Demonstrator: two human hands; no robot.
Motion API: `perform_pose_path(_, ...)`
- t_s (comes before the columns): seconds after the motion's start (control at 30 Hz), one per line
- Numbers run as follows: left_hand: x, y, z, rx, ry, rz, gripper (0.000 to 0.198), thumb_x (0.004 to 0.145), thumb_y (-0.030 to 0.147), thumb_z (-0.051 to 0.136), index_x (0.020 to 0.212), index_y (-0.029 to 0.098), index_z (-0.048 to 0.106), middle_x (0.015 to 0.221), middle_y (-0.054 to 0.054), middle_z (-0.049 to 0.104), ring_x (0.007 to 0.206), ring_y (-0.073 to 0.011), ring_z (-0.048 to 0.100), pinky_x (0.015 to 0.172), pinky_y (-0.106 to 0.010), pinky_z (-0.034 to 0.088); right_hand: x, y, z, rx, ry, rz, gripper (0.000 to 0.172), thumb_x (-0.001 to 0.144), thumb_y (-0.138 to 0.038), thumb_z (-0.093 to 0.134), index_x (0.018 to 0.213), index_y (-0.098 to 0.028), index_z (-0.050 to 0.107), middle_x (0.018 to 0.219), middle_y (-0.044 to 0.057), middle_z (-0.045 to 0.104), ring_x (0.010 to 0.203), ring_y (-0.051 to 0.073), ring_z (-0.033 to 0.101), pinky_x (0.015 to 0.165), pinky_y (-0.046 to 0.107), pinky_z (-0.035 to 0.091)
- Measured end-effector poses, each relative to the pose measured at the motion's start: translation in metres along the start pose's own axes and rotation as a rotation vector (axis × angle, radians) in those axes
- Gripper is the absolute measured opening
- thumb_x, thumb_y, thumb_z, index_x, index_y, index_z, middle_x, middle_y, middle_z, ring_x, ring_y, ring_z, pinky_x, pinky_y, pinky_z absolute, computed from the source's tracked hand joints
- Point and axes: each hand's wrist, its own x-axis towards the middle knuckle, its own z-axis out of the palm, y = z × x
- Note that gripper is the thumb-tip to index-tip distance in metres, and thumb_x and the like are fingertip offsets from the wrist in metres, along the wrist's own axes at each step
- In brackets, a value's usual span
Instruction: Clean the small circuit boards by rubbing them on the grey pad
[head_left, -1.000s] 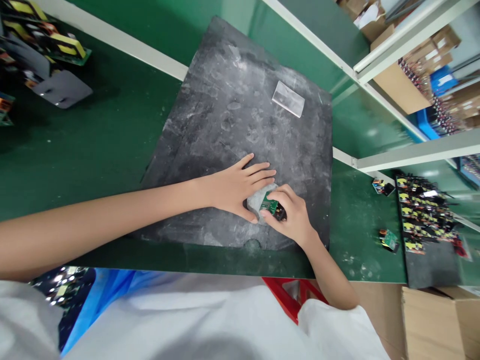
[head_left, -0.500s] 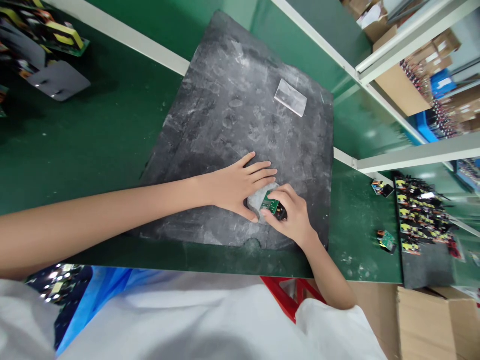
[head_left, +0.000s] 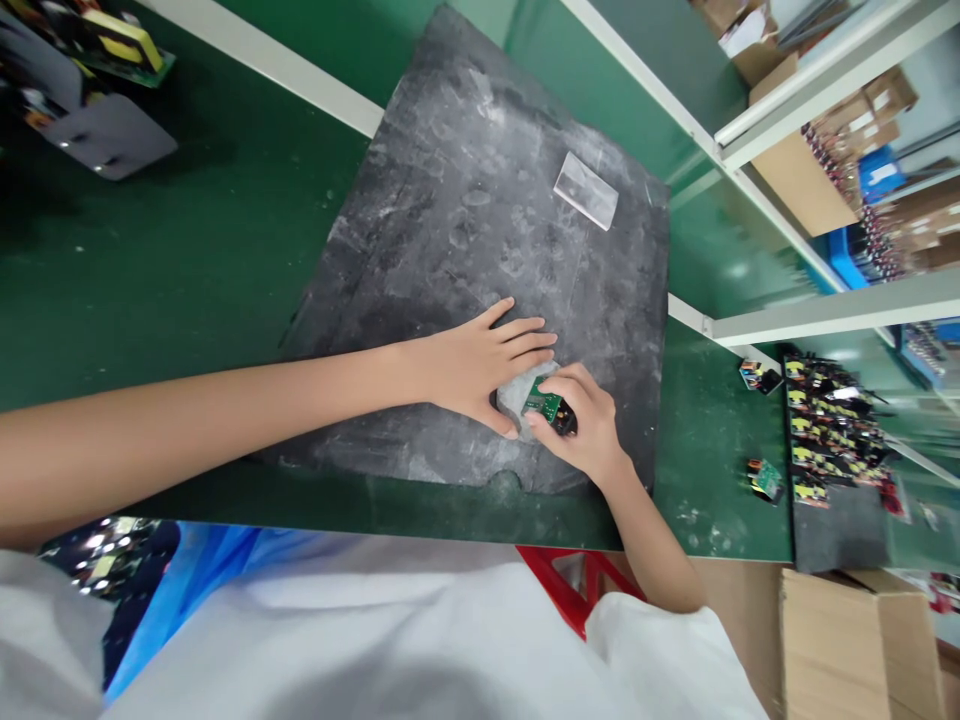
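Observation:
My right hand [head_left: 589, 415] is closed round a small green circuit board [head_left: 541, 403] with dark parts on its right side. The board is over a pale grey patch [head_left: 514, 397] on the worn black mat [head_left: 450, 240]; whether it touches the patch I cannot tell. Just left of it, my left hand [head_left: 491, 365] lies flat with its fingers spread, its thumb and fingertips at the edge of the patch. Farther up the mat lies a flat grey rectangular block [head_left: 586, 191].
Two loose board assemblies, one [head_left: 760, 377] behind the other [head_left: 765, 480], sit on the green bench right of the mat. Beyond them is a black tray [head_left: 840, 530] with rows of assemblies. Larger boards with grey plates [head_left: 112, 135] stand at far left. A cardboard box [head_left: 829, 640] is lower right.
The view has shifted slightly. Both hands stay in nearly the same place on the mat, with the circuit board still in my right hand.

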Motion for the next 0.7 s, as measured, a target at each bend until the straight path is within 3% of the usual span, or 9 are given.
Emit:
perform_pose_path(0.37,0.0011,0.0005,0.0001,-0.04,0.037,0.001,0.091,0.075,0.071,0.059,0.144,0.014,0.041,0.151,-0.014,0.039,0.144,-0.0347,0.025,0.117,-0.053,0.003,0.0004,0.0003,-0.0012,-0.007,-0.012,0.003,0.014,0.087,-0.035,0.058,0.092,-0.024,0.052,0.082,0.002,0.056,0.073,0.015,0.058,0.062,0.027,0.051)
perform_pose_path(0.7,0.0012,0.0009,0.0011,-0.065,0.032,-0.006,0.092,0.075,0.071,0.059,0.146,0.015,0.038,0.152,-0.014,0.035,0.145,-0.0338,0.022,0.117,-0.054,0.002,-0.0009,0.0024,-0.0014,0.01,-0.036,0.053,0.016,0.086,-0.04,0.057,0.091,-0.025,0.053,0.081,0.002,0.058,0.074,0.018,0.059,0.067,0.032,0.052)
